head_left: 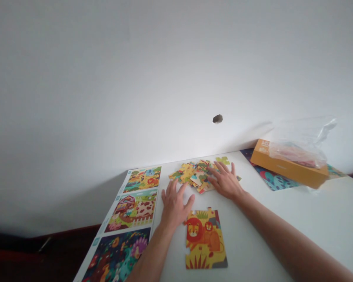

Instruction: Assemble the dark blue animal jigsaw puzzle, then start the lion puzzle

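Note:
A heap of jigsaw pieces (198, 178) lies on the white table near the wall. My right hand (226, 181) rests at the heap's right side, fingers spread over its edge. At the heap's front left is my left hand (175, 205), open, with fingers apart and nothing visible in it. One pale green puzzle piece (222, 160) sits behind my right hand, apart from the heap. Closer to me, a joined section of puzzle (206, 239) shows two lions on yellow; its left and top edges have tabs and gaps.
A sheet with three printed pictures (130, 211) lies along the table's left edge, partly under my left forearm. An orange box (288, 168) with a clear plastic bag (302, 150) on top stands at the right, over a dark printed sheet (275, 180). The wall (170, 78) has a hole.

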Tool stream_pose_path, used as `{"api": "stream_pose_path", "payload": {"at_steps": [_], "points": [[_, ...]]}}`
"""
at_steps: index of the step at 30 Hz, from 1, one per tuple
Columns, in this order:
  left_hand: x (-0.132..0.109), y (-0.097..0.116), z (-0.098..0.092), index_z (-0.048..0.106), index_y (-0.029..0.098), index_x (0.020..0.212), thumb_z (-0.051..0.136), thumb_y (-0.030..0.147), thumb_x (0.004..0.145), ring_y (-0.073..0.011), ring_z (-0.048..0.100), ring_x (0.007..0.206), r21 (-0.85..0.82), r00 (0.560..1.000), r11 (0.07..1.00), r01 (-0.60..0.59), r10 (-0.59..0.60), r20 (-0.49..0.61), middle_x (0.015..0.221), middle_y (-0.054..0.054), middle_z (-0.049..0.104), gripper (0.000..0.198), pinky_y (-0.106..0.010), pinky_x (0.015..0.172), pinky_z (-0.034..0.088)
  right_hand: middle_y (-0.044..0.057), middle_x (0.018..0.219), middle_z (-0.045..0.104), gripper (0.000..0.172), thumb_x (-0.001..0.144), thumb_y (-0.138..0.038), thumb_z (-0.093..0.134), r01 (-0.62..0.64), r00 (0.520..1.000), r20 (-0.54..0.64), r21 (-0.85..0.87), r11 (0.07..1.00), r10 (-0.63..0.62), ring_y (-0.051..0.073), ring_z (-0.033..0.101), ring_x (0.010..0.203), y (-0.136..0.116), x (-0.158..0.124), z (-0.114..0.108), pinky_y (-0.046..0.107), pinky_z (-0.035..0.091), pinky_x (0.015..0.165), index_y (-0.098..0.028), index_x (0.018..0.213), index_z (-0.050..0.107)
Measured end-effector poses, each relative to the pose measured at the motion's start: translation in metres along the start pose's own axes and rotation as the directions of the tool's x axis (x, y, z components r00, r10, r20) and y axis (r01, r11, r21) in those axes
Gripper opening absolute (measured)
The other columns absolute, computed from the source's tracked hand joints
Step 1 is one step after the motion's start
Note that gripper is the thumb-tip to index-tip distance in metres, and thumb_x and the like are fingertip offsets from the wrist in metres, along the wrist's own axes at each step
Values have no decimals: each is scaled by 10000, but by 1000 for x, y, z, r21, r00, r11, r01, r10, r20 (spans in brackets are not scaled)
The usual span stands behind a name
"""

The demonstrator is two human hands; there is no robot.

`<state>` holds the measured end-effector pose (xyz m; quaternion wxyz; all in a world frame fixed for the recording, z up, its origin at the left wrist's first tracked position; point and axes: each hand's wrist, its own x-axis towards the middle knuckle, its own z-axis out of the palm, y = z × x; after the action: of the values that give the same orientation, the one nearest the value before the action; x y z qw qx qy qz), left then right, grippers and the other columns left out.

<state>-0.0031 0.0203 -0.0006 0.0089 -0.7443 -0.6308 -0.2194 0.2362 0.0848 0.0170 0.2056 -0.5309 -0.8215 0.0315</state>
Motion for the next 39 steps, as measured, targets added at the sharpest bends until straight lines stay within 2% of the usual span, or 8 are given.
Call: {"api": "stream_pose_path", "payload": {"at_steps": [6, 9, 14, 18, 25, 30, 36, 39], "points": [[0, 1, -2, 416, 297, 1462, 561, 404, 914, -346, 376, 1387, -24, 999, 1000, -13, 14, 43, 1485, -147, 443, 577, -654, 1077, 292, 70, 1340, 611, 394, 1010, -485, 357, 156, 984, 68, 122, 980, -165, 282, 464, 1303, -5, -1, -6, 680, -42, 1128, -293, 1236, 616], [-1, 3, -9, 368, 372, 1485, 580, 418, 904, -365, 316, 1424, -35, 992, 996, -81, 83, 90, 1553, -123, 343, 619, -678, 1076, 275, 91, 1423, 543, 422, 994, -500, 388, 206, 971, 81, 175, 963, -223, 301, 428, 1343, -13, -4, -9, 677, 2, 1132, -295, 1317, 567], [-2, 7, -13, 534, 420, 1364, 641, 455, 865, -408, 282, 1428, -43, 971, 980, -194, 198, 136, 1594, -82, 268, 511, -711, 1064, 260, 83, 1379, 587, 434, 991, -494, 403, 283, 935, 147, 234, 930, -322, 285, 466, 1318, -18, -5, -10, 650, 14, 1146, -292, 1356, 525], [0, 6, -8, 611, 356, 1279, 632, 414, 874, -380, 362, 1387, -14, 996, 998, -60, 61, 66, 1511, -98, 408, 410, -673, 1058, 319, 83, 1231, 667, 359, 1012, -425, 370, 204, 973, 73, 157, 966, -218, 247, 551, 1206, -15, -4, -9, 607, 3, 1162, -260, 1195, 631], [3, -1, 2, 626, 211, 1254, 553, 300, 922, -336, 461, 1322, 58, 996, 997, 45, -41, -81, 1385, -180, 513, 351, -560, 1047, 411, 110, 1581, 318, 680, 848, -570, 571, 205, 957, 186, 107, 973, -223, 409, 236, 1439, -6, -2, -4, 739, -17, 1086, -296, 1454, 431], [4, -1, 2, 625, 246, 1279, 504, 188, 938, -316, 488, 1314, 69, 995, 995, 73, -68, -68, 1395, -161, 524, 366, -551, 1047, 422, 97, 1514, 429, 494, 856, -269, 502, 160, 981, 103, 31, 987, -162, 338, 295, 1429, -8, -2, -6, 684, -92, 1111, -267, 1347, 551], [3, 1, 0, 637, 304, 1254, 448, 154, 963, -296, 501, 1317, 28, 997, 997, 74, -73, -38, 1423, -117, 526, 379, -586, 1054, 407, 50, 1519, 436, 475, 870, -341, 535, 346, 924, 136, 99, 933, -357, 326, 259, 1447, -16, -5, -7, 663, -108, 1124, -333, 1344, 551], [3, 1, 0, 644, 308, 1235, 460, 108, 941, -291, 496, 1324, 12, 996, 996, 87, -86, -22, 1427, -103, 531, 400, -592, 1063, 397, 46, 1471, 494, 424, 812, -154, 505, 258, 960, 108, 26, 966, -259, 299, 303, 1431, -14, -4, -4, 647, -123, 1129, -291, 1185, 657]]}}
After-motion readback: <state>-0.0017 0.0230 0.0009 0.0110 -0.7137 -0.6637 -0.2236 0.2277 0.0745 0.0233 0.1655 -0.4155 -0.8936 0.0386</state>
